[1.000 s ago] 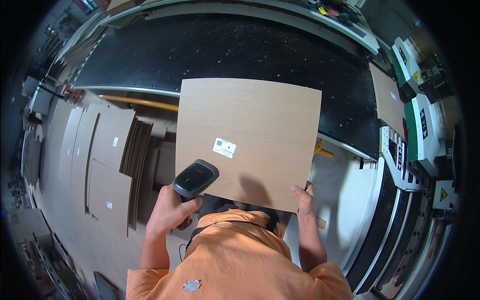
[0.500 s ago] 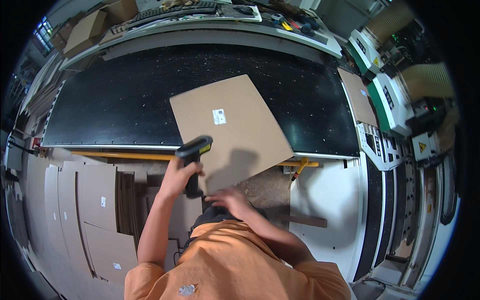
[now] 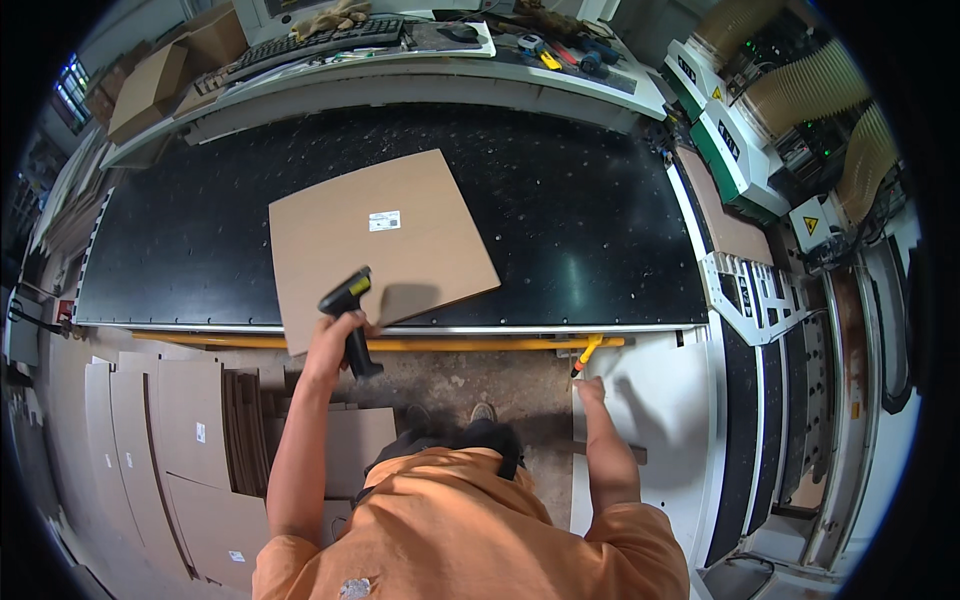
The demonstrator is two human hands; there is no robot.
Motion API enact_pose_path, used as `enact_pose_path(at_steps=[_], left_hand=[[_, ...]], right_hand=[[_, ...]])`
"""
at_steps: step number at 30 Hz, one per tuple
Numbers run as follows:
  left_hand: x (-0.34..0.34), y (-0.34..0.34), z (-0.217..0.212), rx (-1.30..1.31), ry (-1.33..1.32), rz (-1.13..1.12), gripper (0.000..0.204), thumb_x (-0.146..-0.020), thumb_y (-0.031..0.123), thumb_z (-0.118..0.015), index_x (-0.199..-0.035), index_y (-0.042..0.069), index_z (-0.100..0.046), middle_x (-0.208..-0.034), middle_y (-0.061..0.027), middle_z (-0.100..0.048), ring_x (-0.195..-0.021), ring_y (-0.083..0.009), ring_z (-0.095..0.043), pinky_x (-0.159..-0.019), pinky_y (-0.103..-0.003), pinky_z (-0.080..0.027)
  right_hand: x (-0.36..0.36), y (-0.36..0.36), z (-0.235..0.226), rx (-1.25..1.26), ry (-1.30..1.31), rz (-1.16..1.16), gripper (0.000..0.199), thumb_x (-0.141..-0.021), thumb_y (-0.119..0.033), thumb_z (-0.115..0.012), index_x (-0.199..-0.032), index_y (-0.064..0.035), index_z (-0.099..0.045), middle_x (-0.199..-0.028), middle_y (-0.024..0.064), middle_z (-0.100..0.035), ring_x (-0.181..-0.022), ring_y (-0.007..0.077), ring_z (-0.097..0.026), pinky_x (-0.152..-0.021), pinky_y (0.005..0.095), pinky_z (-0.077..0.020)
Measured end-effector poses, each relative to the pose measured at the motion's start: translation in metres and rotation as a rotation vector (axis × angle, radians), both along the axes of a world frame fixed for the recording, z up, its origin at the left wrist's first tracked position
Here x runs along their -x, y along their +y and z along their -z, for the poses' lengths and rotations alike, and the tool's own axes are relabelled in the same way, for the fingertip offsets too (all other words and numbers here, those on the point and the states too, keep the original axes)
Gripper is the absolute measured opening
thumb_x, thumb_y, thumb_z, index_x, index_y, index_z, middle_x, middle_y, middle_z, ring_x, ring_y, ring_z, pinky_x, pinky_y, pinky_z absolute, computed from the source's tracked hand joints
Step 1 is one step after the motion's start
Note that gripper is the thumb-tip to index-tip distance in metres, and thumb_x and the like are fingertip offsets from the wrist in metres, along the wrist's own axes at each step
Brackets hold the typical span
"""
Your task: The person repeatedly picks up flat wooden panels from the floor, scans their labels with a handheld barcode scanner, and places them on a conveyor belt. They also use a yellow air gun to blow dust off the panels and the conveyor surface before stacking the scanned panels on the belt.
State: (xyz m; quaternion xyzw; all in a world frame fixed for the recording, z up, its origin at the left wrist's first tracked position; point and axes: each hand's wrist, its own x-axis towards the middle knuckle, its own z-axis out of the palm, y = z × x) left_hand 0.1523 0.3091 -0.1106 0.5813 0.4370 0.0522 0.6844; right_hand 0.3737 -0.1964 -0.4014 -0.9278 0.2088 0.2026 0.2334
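Observation:
In my left hand (image 3: 326, 345) is a black barcode scanner (image 3: 347, 293), its fingers wrapped round the grip and its head over the panel. Under it a brown board panel (image 3: 425, 255) with a white label (image 3: 384, 220) lies skewed on the black table (image 3: 580, 220). The panel's near left corner juts past the table's front edge, behind my left hand. My right hand (image 3: 591, 391) is off to the right, fingers curled, just below the dark tip of a yellow-and-red handle (image 3: 584, 357) at the yellow rail. What those fingers hold, if anything, is hidden.
Brown panels (image 3: 200, 430) stand stacked at the left. A yellow rail (image 3: 440, 344) runs below the table's front edge. Machinery with hoses (image 3: 810, 90) flanks the right, above a white surface (image 3: 665, 420). A keyboard (image 3: 310, 50) and tools (image 3: 545, 52) lie on the back shelf.
My right hand has swung from near my waist out to the right, beside the yellow handle. The panel and the scanner in my left hand sit further left in view; the view has shifted too.

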Motion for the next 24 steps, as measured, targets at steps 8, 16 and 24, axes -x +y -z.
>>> enact_pose_path(at_steps=[8, 16, 24], left_hand=[[-0.079, 0.016, 0.032, -0.167, -0.128, -0.161, 0.030, -0.084, 0.028, -0.064, -0.091, -0.001, -0.064, -0.079, -0.0088, -0.069, -0.063, -0.0149, -0.063, -0.055, -0.029, -0.049], [-0.057, 0.022, 0.051, -0.250, -0.213, -0.260, 0.024, -0.083, 0.019, -0.062, -0.085, -0.005, -0.064, -0.076, -0.0143, -0.069, -0.071, -0.0213, -0.068, -0.069, -0.032, -0.053], [0.025, 0.026, 0.014, -0.136, -0.065, -0.280, 0.022, -0.082, 0.016, -0.062, -0.093, -0.003, -0.063, -0.076, -0.0124, -0.066, -0.063, -0.0183, -0.065, -0.055, -0.029, -0.053]], right_hand=[[-0.063, 0.021, 0.029, -0.523, -0.069, 0.074, 0.022, -0.088, -0.017, -0.068, -0.101, -0.0009, -0.060, -0.079, 0.0079, -0.065, -0.068, 0.0173, -0.064, -0.064, 0.0325, -0.0516], [-0.042, -0.040, -0.072, -0.964, -0.379, 0.503, 0.039, -0.101, -0.033, -0.055, -0.127, -0.0036, -0.051, -0.094, 0.0141, -0.069, -0.064, 0.0198, -0.063, -0.055, 0.0296, -0.0537], [0.049, -0.130, -0.241, -1.243, -0.342, 0.557, 0.042, -0.098, -0.040, -0.054, -0.128, -0.0109, -0.051, -0.115, 0.0130, -0.068, -0.039, 0.0079, -0.038, -0.035, 0.0212, -0.0296]])
